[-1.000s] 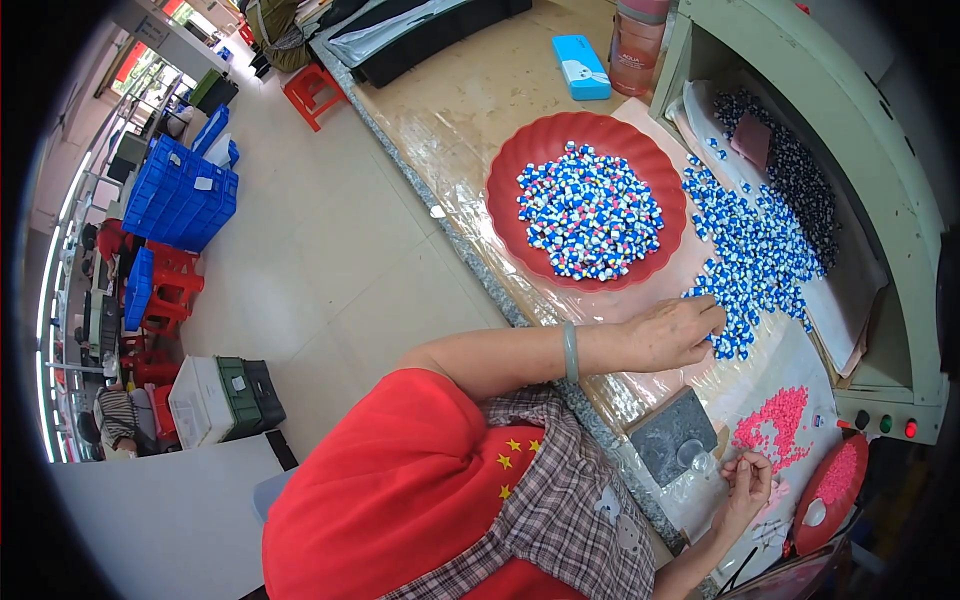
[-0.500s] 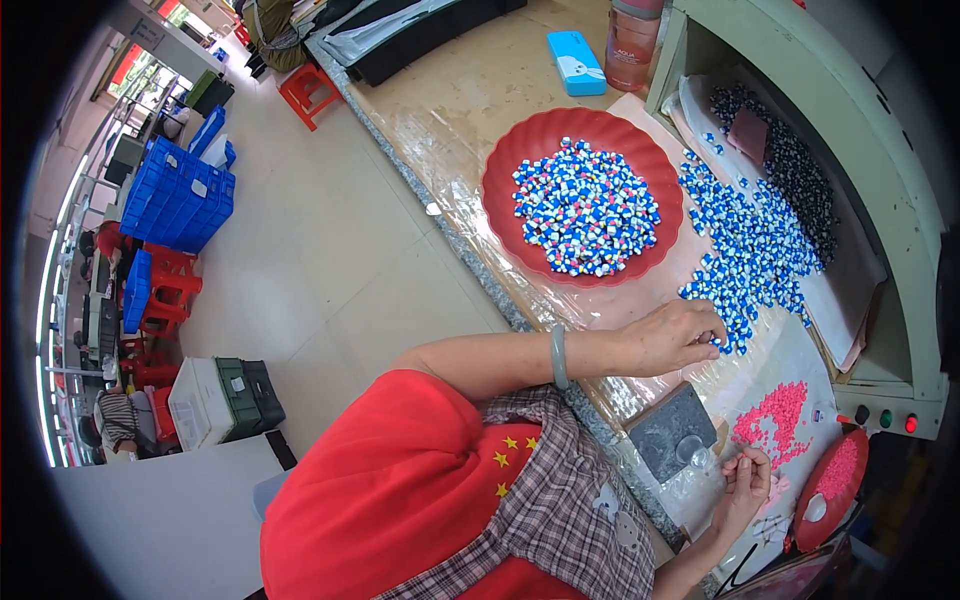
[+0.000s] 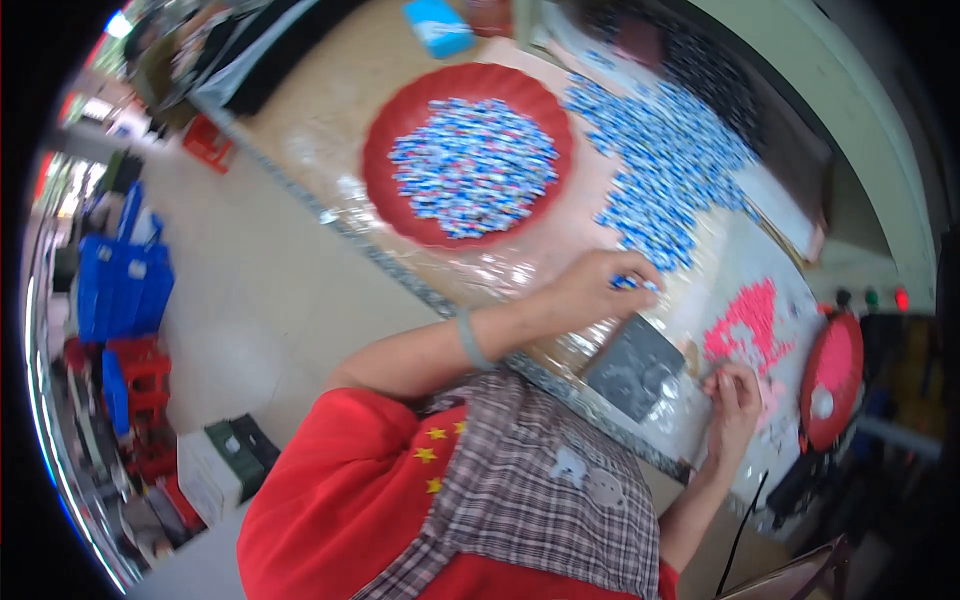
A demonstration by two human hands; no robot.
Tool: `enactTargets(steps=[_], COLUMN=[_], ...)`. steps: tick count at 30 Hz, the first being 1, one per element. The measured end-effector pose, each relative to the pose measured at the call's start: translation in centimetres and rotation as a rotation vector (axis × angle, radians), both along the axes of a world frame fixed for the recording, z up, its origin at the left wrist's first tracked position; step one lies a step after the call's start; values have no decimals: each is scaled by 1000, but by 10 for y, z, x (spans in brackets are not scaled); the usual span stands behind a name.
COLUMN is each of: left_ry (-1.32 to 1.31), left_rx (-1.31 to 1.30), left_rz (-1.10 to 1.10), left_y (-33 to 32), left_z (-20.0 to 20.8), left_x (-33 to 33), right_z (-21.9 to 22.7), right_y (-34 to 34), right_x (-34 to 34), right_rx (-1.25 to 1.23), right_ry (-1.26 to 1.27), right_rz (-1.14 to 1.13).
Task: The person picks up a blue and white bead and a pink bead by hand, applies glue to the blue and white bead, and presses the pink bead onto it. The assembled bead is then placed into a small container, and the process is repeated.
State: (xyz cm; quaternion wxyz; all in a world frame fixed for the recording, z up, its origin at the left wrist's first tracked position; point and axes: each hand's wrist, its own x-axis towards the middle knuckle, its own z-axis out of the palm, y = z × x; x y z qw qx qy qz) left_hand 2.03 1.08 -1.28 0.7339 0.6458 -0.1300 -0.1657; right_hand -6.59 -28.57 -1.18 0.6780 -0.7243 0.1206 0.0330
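Blur smears the blue-and-white pieces (image 3: 655, 195), and the top edge cuts off the bottle (image 3: 489, 16).

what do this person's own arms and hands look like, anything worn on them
The left hand and right hand are both ungloved. A pale grey-green bangle circles the left wrist; no bangle or watch shows on the right one. On the left arm, a short red sleeve leaves the forearm bare. The right forearm is uncovered too.
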Motion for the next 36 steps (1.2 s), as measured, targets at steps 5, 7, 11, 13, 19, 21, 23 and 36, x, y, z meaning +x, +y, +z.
enactTargets(steps=[5, 7, 11, 13, 19, 21, 23, 36], left_ry=[267, 304, 365, 374, 380, 354, 349, 323], left_rx=[-141, -187, -132, -127, -33, -14, -22, -52], left_rz=[-104, -113, -102, -112, -154, -181, -190, -199], left_y=[7, 5, -3, -4, -10, -11, -11, -9], left_z=[13, 12, 10, 12, 17, 14, 13, 11], left_x=[-4, -6, -8, -10, -14, -15, -15, -16], right_z=[10, 14, 28, 31, 41, 41, 40, 39], right_y=[12, 15, 24, 23, 34, 37, 38, 43], right_x=[8, 5, 0, -1, -6, -7, -8, -7], right_rx=[44, 68, 142, 212, 251, 269, 275, 275], right_ry=[31, 47, 78, 96, 173, 187, 197, 230], right_rz=[35, 54, 37, 97, 156, 169, 158, 127])
